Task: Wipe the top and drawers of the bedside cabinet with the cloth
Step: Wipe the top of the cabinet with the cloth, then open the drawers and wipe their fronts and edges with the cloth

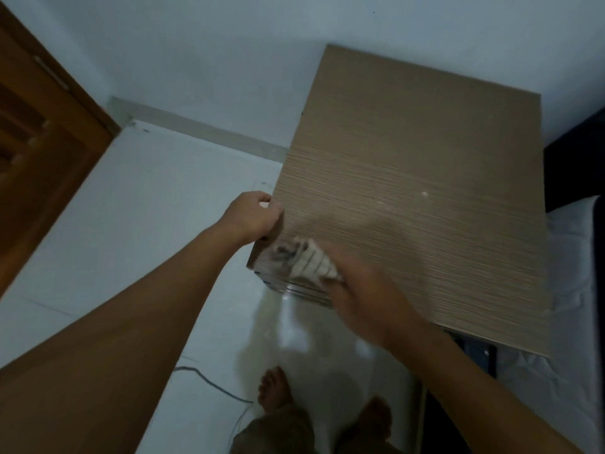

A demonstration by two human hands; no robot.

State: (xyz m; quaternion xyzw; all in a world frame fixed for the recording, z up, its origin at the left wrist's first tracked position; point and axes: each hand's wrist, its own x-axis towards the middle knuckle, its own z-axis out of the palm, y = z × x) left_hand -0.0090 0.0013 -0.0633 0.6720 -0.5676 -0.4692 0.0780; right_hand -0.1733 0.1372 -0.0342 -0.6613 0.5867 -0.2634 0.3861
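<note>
Both forearms reached from the camera toward the bedside cabinet [419,191], whose bare wood-grain top filled the view beside a bed [576,290] on its right. At the cabinet's near left corner the left hand [253,217] was clenched over the top's edge, while the blurred right hand [363,296] grasped the cloth [307,262], a pale ribbed rag with a dark smudge, pressed against the cabinet's front edge just beside the left hand, above the drawer fronts [294,290]
</note>
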